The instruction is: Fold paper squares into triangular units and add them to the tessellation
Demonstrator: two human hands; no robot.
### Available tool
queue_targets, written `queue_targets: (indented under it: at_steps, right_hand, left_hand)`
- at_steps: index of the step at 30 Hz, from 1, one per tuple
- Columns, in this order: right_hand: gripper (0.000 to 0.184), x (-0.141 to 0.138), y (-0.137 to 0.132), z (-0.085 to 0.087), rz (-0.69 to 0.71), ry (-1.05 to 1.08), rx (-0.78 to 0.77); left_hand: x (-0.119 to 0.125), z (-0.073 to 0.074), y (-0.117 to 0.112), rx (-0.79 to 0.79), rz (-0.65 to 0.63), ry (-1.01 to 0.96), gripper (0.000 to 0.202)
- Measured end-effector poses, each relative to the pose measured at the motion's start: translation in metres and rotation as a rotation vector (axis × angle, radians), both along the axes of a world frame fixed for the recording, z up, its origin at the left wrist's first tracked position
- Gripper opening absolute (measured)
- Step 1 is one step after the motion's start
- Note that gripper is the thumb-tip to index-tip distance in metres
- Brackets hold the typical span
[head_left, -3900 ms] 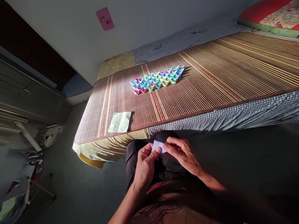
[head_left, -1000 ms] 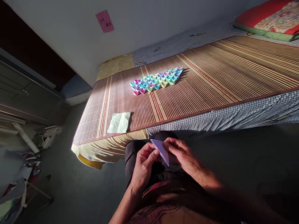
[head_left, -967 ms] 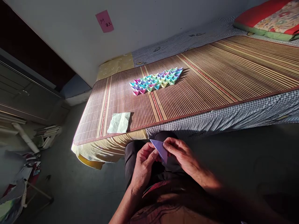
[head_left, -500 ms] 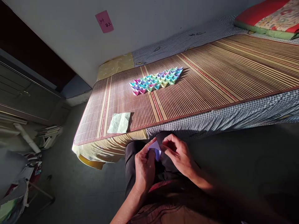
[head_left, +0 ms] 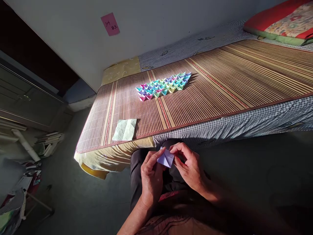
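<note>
A small folded piece of lilac paper (head_left: 166, 158) is held up over my knees, its creased face turned towards me. My left hand (head_left: 152, 171) pinches its left edge between thumb and fingers. At its right corner, my right hand (head_left: 187, 165) grips with thumb and forefinger. Ahead on the bamboo mat stand rows of small folded paper pieces (head_left: 163, 86) in pink, blue, green, yellow and purple. A pale green creased paper square (head_left: 125, 129) lies flat near the bed's front edge.
The bamboo mat (head_left: 207, 88) covers most of the bed before me. A red-edged folded quilt (head_left: 281, 24) is at the far right. On the wall hangs a pink note (head_left: 110, 24). Stacked books (head_left: 50, 142) and a folding frame (head_left: 39, 200) stand on the left.
The lilac paper has turned, now showing a diamond-like face with a central crease. My right fingers have closed onto its right corner; before, they were curled beside it.
</note>
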State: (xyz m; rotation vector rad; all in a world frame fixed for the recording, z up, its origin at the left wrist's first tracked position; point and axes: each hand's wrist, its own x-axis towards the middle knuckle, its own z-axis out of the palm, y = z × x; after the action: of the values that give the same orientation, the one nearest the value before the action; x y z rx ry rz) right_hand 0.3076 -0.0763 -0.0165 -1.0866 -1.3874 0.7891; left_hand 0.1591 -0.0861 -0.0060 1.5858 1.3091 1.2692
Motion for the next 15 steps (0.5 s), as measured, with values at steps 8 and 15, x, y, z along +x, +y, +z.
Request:
queue_targets:
  at_steps: [8,15]
  right_hand:
    - [0.017,-0.0051,-0.0016,0.0003,0.014,0.109,0.024]
    - [0.008,-0.0068,-0.0024,-0.0070,0.053,0.254,-0.127]
  left_hand:
    - [-0.0045,-0.0055,-0.0029,0.141,0.053,0.042,0.034]
    - [-0.0039,-0.0024,-0.0027,-0.070,-0.033,-0.100,0.032]
